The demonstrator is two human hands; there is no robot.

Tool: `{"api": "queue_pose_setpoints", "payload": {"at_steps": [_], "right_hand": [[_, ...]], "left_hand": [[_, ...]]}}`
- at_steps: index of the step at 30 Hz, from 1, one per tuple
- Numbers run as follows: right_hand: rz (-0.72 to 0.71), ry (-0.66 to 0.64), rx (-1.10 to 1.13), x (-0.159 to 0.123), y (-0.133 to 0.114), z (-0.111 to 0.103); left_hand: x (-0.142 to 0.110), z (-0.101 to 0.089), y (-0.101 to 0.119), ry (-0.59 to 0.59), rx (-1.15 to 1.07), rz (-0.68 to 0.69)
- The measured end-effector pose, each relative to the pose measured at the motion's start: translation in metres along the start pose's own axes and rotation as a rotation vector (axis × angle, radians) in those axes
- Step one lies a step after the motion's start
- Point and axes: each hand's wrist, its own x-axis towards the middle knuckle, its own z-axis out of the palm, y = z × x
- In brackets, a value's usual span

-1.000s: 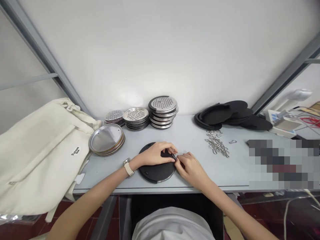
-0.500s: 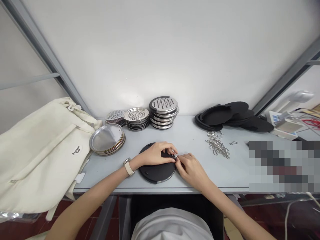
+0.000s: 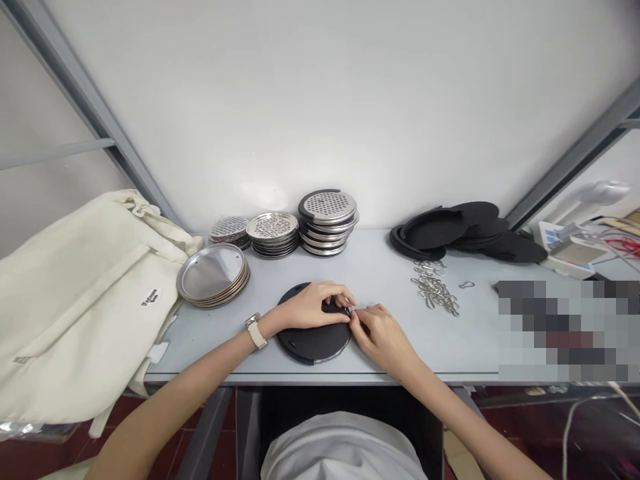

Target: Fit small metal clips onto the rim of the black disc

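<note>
The left hand (image 3: pixel 315 308) hides much of the round black disc (image 3: pixel 320 345), silvery along its near edge. Its fingers and the right hand's (image 3: pixel 383 335) pinch a small metallic piece (image 3: pixel 349 311), mostly covered.

The round disc (image 3: pixel 320 345) is showing plain black; the small clip (image 3: pixel 348 311) is shining silver; the watch strap (image 3: pixel 257 335) is looking cream; the shirt (image 3: pixel 345 453) is looking pale grey; the table (image 3: pixel 390 283) is showing light blue-grey; the wall (image 3: pixel 320 100) is showing white; the big bag (image 3: pixel 75 280) is looking creamy, and its label (image 3: pixel 152 297) is showing dark letters on white; the smooth plates (image 3: pixel 213 272) are shining silver, with some gold showing at the edges; the tall stack (image 3: pixel 327 207) is wearing rows of dark holes on silver; the hooks (image 3: pixel 435 290) are shining silver; the floor tiles (image 3: pixel 173 447) are looking dark red.
</note>
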Motion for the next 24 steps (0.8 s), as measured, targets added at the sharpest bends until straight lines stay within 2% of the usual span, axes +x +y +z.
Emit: {"api": "queue_pose_setpoints", "payload": {"at_steps": [4, 16, 24], "right_hand": [[0.045, 0.018, -0.006, -0.0007, -0.0002, 0.0015], [0.053, -0.012, 0.133, 0.0025, 0.0004, -0.0057], [0.046, -0.003, 0.113, 0.0020, 0.0018, -0.0036]], "left_hand": [[0.0001, -0.0001, -0.0009, -0.011, -0.031, -0.002], [0.0000, -0.0014, -0.0006, -0.024, -0.029, -0.001], [0.0003, -0.0002, 0.0008, -0.030, 0.021, 0.024]]}}
